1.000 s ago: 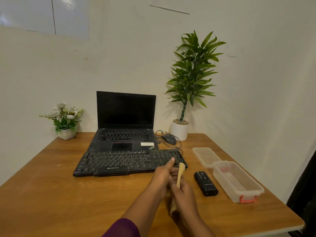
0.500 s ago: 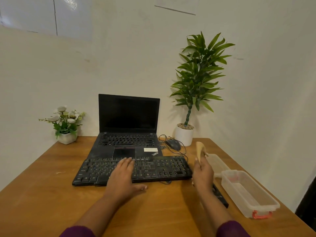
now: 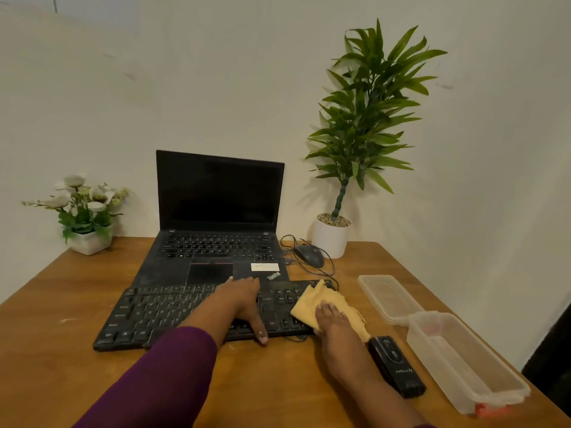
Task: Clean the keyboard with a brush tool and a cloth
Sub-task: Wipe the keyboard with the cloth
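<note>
A black keyboard [image 3: 160,313] lies on the wooden desk [image 3: 278,381] in front of an open black laptop [image 3: 216,236]. My left hand [image 3: 244,301] rests flat on the keyboard's middle-right keys, fingers spread, thumb at the front edge. My right hand [image 3: 332,319] presses a yellow cloth [image 3: 318,299] onto the keyboard's right end. A black brush tool [image 3: 394,364] lies on the desk just right of my right wrist.
An open clear plastic box [image 3: 463,362] and its lid [image 3: 386,296] sit at the right. A wired mouse [image 3: 309,255] and a tall potted plant [image 3: 332,236] stand behind the keyboard. A small flower pot [image 3: 88,239] is at the back left.
My right hand has come down from holding the cloth in the air and now presses it on the keyboard's right end. My left hand slid right along the keys.
</note>
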